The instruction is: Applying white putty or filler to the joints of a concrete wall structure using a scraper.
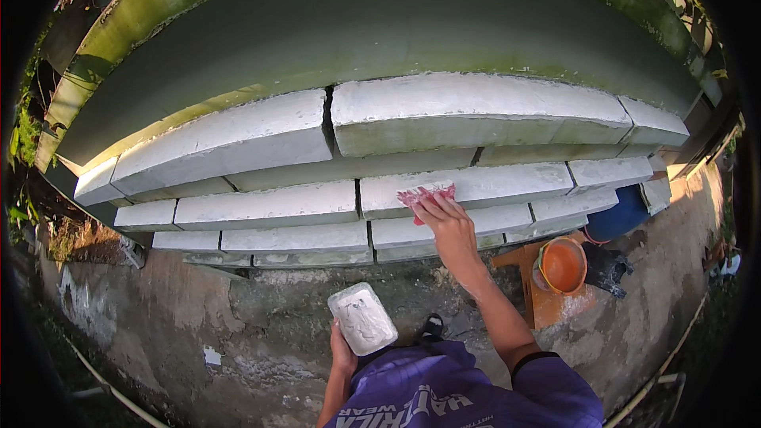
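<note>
My right hand (446, 218) reaches forward to a stepped wall ledge, its fingers closed on a red piece smeared with white (426, 191). That piece looks like a crumpled cloth, though its exact kind is hard to tell. It is pressed against the middle white-coated ledge (499, 183), just right of a dark vertical gap. Close to my body, my left hand (342, 346) grips the left side of a shallow rectangular tray (362, 319). White paste with an uneven surface fills the tray.
More white-coated ledges (468, 98) rise toward a grey-green wall (372, 32). On the right, an orange bucket (564, 265) stands on a brown board (547, 309), with a dark crumpled item (606, 269) beside it and a blue container (614, 216) behind. Stained concrete (182, 333) lies below.
</note>
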A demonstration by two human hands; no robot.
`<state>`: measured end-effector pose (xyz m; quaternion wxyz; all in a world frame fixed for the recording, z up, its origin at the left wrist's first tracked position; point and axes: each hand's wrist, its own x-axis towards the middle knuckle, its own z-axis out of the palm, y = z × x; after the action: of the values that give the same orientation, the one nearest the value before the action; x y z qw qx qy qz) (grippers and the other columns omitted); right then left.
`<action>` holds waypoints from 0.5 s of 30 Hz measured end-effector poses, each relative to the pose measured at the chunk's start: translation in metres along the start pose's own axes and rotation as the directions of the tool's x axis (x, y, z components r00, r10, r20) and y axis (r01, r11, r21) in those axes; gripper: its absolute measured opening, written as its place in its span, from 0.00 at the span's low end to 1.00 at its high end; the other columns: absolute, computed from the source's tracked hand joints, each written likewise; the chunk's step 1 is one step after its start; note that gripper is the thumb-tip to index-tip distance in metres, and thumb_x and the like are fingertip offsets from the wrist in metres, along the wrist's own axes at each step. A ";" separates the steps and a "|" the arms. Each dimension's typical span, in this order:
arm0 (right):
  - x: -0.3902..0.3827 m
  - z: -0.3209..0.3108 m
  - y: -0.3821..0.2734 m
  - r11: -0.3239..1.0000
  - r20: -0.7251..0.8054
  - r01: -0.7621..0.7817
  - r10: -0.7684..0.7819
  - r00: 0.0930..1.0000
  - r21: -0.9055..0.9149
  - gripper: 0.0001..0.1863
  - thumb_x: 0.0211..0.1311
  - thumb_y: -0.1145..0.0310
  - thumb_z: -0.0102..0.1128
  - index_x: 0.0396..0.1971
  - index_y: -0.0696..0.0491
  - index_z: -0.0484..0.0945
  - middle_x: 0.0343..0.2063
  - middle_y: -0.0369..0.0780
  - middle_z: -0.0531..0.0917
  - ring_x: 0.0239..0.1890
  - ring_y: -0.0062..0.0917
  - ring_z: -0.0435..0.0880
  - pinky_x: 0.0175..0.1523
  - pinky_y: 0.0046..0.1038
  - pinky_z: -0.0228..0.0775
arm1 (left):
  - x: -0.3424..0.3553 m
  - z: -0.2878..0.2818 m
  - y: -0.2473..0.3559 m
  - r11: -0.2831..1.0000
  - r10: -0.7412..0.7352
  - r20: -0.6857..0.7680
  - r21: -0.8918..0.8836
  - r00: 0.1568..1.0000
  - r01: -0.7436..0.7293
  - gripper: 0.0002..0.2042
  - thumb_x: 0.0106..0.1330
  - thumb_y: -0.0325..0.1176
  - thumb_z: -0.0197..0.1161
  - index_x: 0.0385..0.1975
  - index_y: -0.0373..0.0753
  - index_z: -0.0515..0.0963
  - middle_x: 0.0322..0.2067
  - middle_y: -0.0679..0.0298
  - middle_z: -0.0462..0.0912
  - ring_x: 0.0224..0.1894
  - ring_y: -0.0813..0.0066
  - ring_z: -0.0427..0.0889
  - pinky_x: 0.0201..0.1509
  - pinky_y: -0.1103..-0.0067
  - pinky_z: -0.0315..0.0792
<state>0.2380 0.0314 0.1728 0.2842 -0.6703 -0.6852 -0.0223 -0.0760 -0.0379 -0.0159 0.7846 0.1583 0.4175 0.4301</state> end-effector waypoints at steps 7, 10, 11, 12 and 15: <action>0.009 0.063 0.029 0.980 -0.132 0.019 -0.046 0.990 -0.197 0.25 0.52 0.83 0.53 0.51 0.52 0.83 0.53 0.43 0.83 0.59 0.41 0.79 0.66 0.40 0.69 | 0.000 0.005 0.013 1.000 -0.017 0.021 0.025 1.000 0.017 0.27 0.79 0.51 0.40 0.65 0.37 0.68 0.61 0.59 0.76 0.61 0.63 0.76 0.69 0.67 0.67; -0.018 0.038 0.005 0.990 -0.064 0.002 -0.011 0.998 -0.141 0.24 0.52 0.83 0.53 0.50 0.52 0.83 0.52 0.43 0.84 0.59 0.41 0.80 0.65 0.40 0.69 | -0.006 0.000 0.019 1.000 0.006 0.000 0.020 1.000 -0.006 0.26 0.79 0.51 0.40 0.65 0.37 0.68 0.60 0.59 0.77 0.61 0.64 0.77 0.68 0.67 0.68; -0.021 0.020 -0.007 0.999 0.013 -0.039 0.039 0.999 -0.010 0.24 0.52 0.83 0.53 0.50 0.53 0.83 0.52 0.43 0.84 0.59 0.40 0.80 0.65 0.40 0.69 | -0.005 -0.005 0.019 1.000 0.015 -0.004 0.006 1.000 -0.015 0.26 0.79 0.51 0.40 0.65 0.37 0.68 0.60 0.59 0.77 0.61 0.64 0.77 0.68 0.67 0.68; -0.023 0.011 -0.012 0.989 0.092 -0.097 0.087 0.992 0.113 0.24 0.52 0.83 0.53 0.50 0.53 0.83 0.52 0.43 0.84 0.59 0.40 0.80 0.65 0.41 0.69 | -0.005 -0.005 0.021 1.000 0.018 -0.002 -0.005 1.000 -0.018 0.26 0.78 0.51 0.40 0.65 0.38 0.68 0.60 0.59 0.77 0.61 0.64 0.77 0.68 0.67 0.68; -0.002 0.010 -0.014 1.000 -0.103 -0.003 0.003 0.995 0.009 0.19 0.57 0.77 0.54 0.49 0.54 0.82 0.54 0.44 0.83 0.60 0.38 0.79 0.67 0.39 0.67 | -0.004 -0.006 0.026 1.000 0.007 0.004 0.007 1.000 -0.007 0.27 0.78 0.51 0.40 0.65 0.38 0.68 0.60 0.59 0.77 0.61 0.63 0.77 0.68 0.67 0.68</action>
<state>0.2215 0.0328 0.1682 0.3221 -0.6680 -0.6688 -0.0532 -0.0962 -0.0269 -0.0018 0.7834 0.1632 0.4168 0.4311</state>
